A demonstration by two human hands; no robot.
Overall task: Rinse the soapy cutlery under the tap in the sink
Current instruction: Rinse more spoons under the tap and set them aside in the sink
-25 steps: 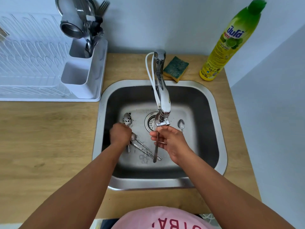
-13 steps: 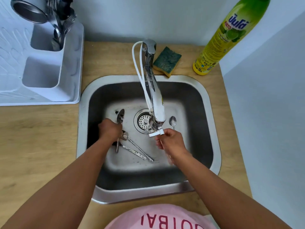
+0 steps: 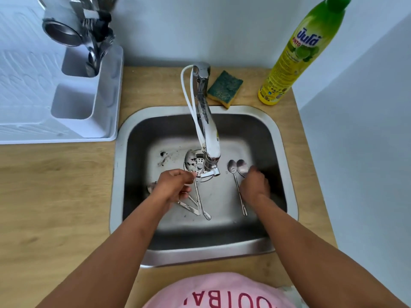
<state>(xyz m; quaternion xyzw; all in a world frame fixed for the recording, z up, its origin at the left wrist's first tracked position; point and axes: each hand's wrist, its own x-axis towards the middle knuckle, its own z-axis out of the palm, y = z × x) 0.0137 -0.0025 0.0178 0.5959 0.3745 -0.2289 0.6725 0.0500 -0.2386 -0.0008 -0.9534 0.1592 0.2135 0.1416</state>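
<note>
- Large spoon is lying bowl-up over the drain, at 9 o'clock of the tap spout; its bowl is showing dark specks and a wet shine.
- Left hand is closing thumb and fingers around that spoon's handle; more cutlery handles are fanning out beneath it toward 5 o'clock.
- Two small spoons are sitting side by side at 3 o'clock of the spout, bowls pointing to 12 o'clock.
- Right hand is curling over the right-hand small spoon; whether it is actually gripping cannot be told.
- Sink is holding everything; sponge and soap bottle are standing at its 12 to 1 o'clock.
</note>
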